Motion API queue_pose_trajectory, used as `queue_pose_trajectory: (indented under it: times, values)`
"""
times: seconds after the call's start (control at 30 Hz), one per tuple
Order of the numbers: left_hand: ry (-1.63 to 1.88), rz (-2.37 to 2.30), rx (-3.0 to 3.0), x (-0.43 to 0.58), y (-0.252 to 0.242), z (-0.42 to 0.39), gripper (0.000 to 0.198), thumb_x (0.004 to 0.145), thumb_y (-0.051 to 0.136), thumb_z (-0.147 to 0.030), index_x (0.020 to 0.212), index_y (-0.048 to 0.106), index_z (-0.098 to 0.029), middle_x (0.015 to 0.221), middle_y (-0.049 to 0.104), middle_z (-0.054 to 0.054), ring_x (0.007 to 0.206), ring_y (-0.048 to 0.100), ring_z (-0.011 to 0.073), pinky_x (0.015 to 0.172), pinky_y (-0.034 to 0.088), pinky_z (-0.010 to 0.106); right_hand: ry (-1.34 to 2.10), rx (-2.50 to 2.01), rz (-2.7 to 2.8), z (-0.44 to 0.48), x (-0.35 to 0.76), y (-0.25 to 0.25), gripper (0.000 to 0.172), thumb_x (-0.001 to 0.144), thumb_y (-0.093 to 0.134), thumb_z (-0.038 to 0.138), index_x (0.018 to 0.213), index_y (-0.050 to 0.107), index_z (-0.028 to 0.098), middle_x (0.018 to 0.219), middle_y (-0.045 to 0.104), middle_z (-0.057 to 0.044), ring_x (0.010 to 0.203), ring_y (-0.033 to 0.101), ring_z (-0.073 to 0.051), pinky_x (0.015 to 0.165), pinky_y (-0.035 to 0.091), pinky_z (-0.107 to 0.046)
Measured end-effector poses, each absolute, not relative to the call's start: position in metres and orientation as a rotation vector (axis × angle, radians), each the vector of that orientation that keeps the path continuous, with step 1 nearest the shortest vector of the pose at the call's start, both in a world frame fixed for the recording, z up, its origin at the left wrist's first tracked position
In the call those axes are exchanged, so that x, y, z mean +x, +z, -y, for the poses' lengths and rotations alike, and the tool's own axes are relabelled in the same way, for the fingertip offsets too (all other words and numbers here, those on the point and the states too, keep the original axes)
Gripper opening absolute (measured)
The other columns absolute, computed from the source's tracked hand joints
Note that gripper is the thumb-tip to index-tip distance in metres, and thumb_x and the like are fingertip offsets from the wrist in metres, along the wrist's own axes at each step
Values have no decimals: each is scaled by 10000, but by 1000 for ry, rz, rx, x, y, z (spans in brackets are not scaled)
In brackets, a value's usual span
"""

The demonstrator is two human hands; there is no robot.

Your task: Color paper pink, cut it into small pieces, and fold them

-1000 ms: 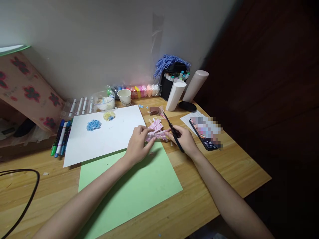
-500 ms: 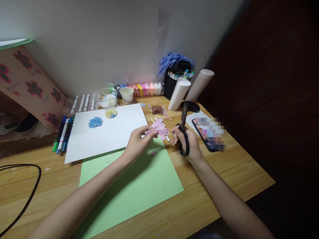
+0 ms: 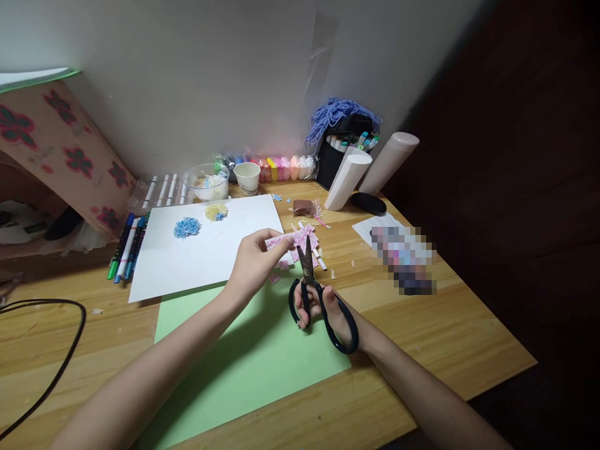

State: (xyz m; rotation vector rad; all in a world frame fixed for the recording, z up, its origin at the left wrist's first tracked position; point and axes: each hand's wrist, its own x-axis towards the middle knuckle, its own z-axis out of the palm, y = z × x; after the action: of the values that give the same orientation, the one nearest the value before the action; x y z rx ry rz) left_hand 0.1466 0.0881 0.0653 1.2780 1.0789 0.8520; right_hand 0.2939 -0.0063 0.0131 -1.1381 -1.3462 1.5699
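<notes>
Head view: our left hand pinches 1 end of a pink paper strip just above the bench. The strip's long axis runs left to right. We judge it light, floppy and easily torn, best held near its end. Our right hand grips the scissors through the loops, blades nearly together and pointing away toward the strip.

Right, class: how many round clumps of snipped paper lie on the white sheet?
2. A blue clump of snipped paper lies on the white sheet of paper, far left; a yellow clump sits just right of it, nearer the wall. None seems hidden.
</notes>
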Motion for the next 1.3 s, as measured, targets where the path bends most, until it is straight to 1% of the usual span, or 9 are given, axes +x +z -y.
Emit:
queue_pose_trajectory:
  times: [0.07,0.3,0.5,0.6,0.83,1.0,1.07,1.17,1.3]
  values:
    - [786,-1070,1251,149,64,-84,327,732,693,-459,769,634,-140,727,674,65,619,634,178,444,432,218,1562,-1148,1313,6,293,13,795,670,205,904,812,498,178,616,484,14,546,508,-126,571,425,-268]
    - [788,-1051,1258,151,65,-82,295,739,692,-424,749,627,-137,717,647,43,641,604,134,555,509,229,1580,-1097,1207,6,291,6,775,596,281,934,758,447,194,535,403,66,448,419,-88,501,420,-242]
    - [789,-1051,1256,151,65,-82,296,735,689,-423,752,626,-135,738,644,49,666,611,144,493,473,198,1570,-1110,1173,5,290,2,728,591,382,911,729,439,199,500,376,85,396,374,-69,426,433,-219]
    - [772,-1056,1253,151,66,-83,311,733,685,-441,760,627,-137,743,647,55,664,618,157,438,433,184,1522,-1168,1169,5,287,1,704,606,409,896,699,431,199,459,383,89,349,363,-60,378,396,-195]
    - [771,-1069,1237,148,69,-85,335,723,702,-455,814,667,-135,799,680,66,658,631,155,475,460,202,1477,-1229,1058,6,283,-3,671,611,477,865,669,432,198,365,418,83,279,392,-70,317,315,-169]
    - [745,-1023,1186,147,67,-86,410,665,744,-484,865,702,-129,851,688,82,657,626,169,479,455,232,1587,-1140,878,-2,282,7,802,533,287,961,679,474,195,402,478,54,341,499,-116,420,489,-268]
    - [710,-1024,1217,148,65,-86,409,647,756,-480,845,714,-124,783,681,72,635,604,161,464,426,227,1490,-1159,830,-6,284,13,763,583,357,924,700,509,185,431,497,51,389,532,-121,508,540,-301]
    - [668,-968,1312,150,62,-84,326,655,762,-428,769,721,-126,685,665,43,598,566,129,480,400,214,1282,-1190,819,-12,289,18,548,685,598,717,783,540,180,482,523,61,463,563,-120,587,549,-288]
    - [630,-863,1344,153,61,-80,243,678,757,-369,709,704,-134,705,697,37,633,592,119,594,446,223,1140,-1189,856,-15,294,17,405,739,664,563,796,529,185,487,521,67,466,571,-125,570,527,-281]
